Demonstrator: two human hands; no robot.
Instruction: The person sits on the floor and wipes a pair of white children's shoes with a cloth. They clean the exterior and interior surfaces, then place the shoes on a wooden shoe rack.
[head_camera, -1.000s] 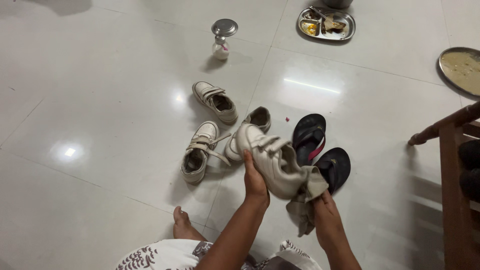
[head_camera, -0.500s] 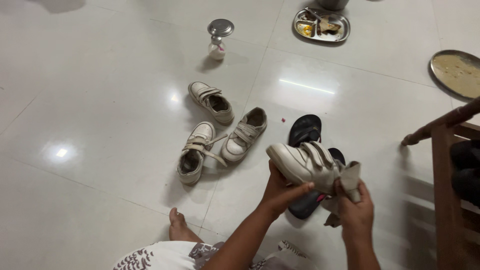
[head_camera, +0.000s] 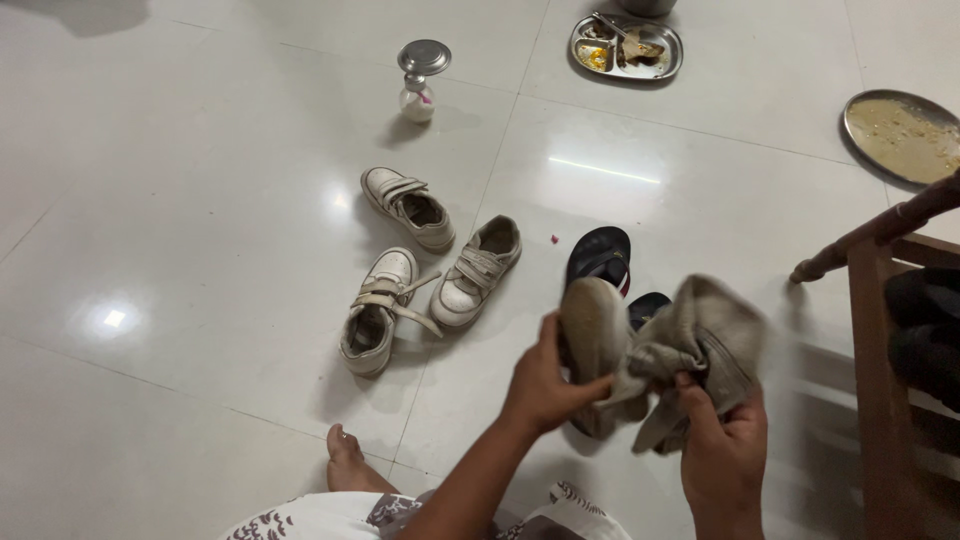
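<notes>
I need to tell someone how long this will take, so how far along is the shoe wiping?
Nothing looks finished yet. In hand: the left hand holds one white shoe sole-up while the right hand presses a grey cloth to it. Left: three white strap shoes lie untouched on the floor, beside dark sandals.

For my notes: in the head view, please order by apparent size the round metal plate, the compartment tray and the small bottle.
1. Round metal plate, though the picture's edge cuts it.
2. Compartment tray, similar in size, so this order is unsure.
3. Small bottle, clearly smallest.
</notes>
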